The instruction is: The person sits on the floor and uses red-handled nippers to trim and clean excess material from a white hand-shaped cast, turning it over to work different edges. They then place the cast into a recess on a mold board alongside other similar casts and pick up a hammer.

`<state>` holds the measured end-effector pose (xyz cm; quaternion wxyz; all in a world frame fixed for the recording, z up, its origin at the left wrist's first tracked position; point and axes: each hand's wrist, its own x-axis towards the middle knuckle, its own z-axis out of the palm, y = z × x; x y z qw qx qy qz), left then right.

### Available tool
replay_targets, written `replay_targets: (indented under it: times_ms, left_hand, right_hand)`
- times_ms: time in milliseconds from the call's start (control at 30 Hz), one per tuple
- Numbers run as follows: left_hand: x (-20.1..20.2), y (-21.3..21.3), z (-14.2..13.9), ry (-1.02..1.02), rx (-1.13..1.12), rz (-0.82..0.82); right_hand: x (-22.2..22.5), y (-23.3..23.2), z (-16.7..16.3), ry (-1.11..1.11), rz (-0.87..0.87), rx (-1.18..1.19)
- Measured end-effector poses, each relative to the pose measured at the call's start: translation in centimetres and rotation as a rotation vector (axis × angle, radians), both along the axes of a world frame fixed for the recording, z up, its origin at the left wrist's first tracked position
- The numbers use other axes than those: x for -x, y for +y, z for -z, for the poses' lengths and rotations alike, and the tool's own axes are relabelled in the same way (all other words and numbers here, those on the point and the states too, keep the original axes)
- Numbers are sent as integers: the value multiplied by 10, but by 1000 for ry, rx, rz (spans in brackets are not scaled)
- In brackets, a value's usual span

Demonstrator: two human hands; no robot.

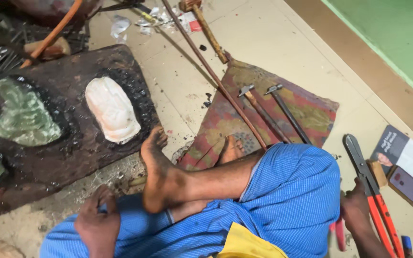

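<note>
Dark, tarry material covers the slab that fills the left half of the frame; a pale green embossed sheet sits pressed into it at the far left, and a white oval relief piece lies just right of that, near the person's bare foot. An orange rod slants across the upper left corner. At the lower left, the left hand rests on the blue striped cloth over the knee, fingers curled inward; whether it holds anything I cannot tell. A patterned red and yellow mat lies in the middle of the frame, with two small hammers on it side by side and a long thin metal rod running diagonally across its left edge. A larger wooden-handled mallet lies at top centre. At the lower right, the right hand is closed loosely against the red handles of the bolt cutters, which lie on the tile floor. Just right of them, at the frame's right edge, sits a rectangular printed booklet, dark and white, with a dark flat phone on it.
</note>
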<state>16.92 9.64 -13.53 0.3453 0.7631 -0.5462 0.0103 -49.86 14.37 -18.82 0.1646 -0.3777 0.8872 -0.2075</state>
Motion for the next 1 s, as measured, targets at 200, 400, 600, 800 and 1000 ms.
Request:
replay_targets:
  times_ms: [200, 400, 600, 800, 1000]
  left_hand:
    - [3, -13, 1, 12, -103, 21]
    - [8, -22, 16, -76, -261, -1]
    - [3, -17, 16, -176, -175, 101]
    - [11, -33, 0, -33, -231, -13]
    - [16, -85, -40, -3, 71, 91]
  right_hand:
    - [5, -82, -42, 861, -649, -38]
    - [-25, -225, -65, 277, -745, -61]
    - [-62, -264, -46, 502, -920, -325]
    - [-47, -279, -42, 460, -755, 25]
    - [-108, -279, -98, 265, -794, 232]
